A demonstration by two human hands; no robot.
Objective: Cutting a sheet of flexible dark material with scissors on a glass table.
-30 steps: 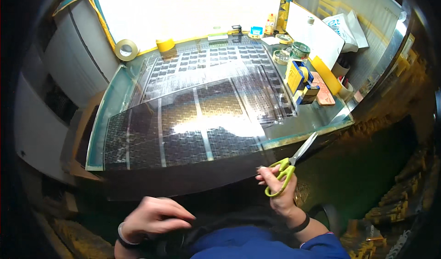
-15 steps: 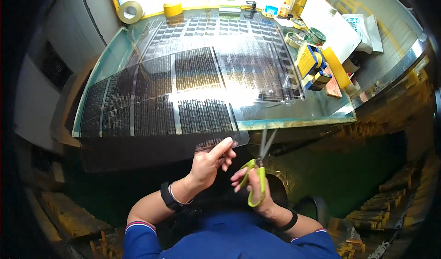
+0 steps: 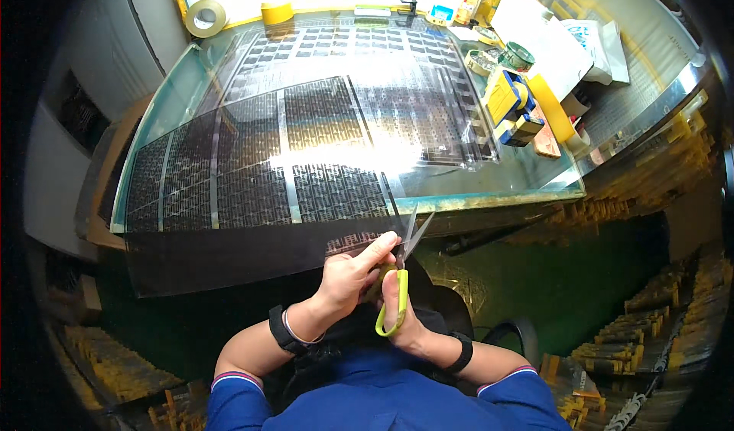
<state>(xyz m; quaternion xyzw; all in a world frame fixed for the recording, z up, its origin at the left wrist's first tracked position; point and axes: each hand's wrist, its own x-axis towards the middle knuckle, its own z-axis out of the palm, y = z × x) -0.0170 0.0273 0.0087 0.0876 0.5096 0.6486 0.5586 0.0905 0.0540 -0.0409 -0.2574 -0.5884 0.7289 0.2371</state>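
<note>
A large dark film sheet (image 3: 252, 194) with rows of fine printed pattern lies on the glass table, its near part hanging past the front edge. My left hand (image 3: 348, 278) pinches the sheet's near right corner between thumb and fingers. Close beside it, my right hand (image 3: 401, 316) holds scissors (image 3: 393, 305) with yellow-green handles. Their blades are spread and point up and away, next to the sheet's right edge. Whether the blades touch the film I cannot tell. The fingers of my right hand are partly hidden behind the handle and my left hand.
The glass table (image 3: 527, 186) has a pale green rim. More patterned film (image 3: 329, 41) lies farther back on it. Along the right stand a blue and yellow tape dispenser (image 3: 508, 106) and a green tape roll (image 3: 517, 56). A wide tape roll (image 3: 206, 18) stands at the back left.
My right hand has brought the scissors left, up against my left hand and the film corner. The blades remain spread. My left hand keeps its pinch on the sheet.
</note>
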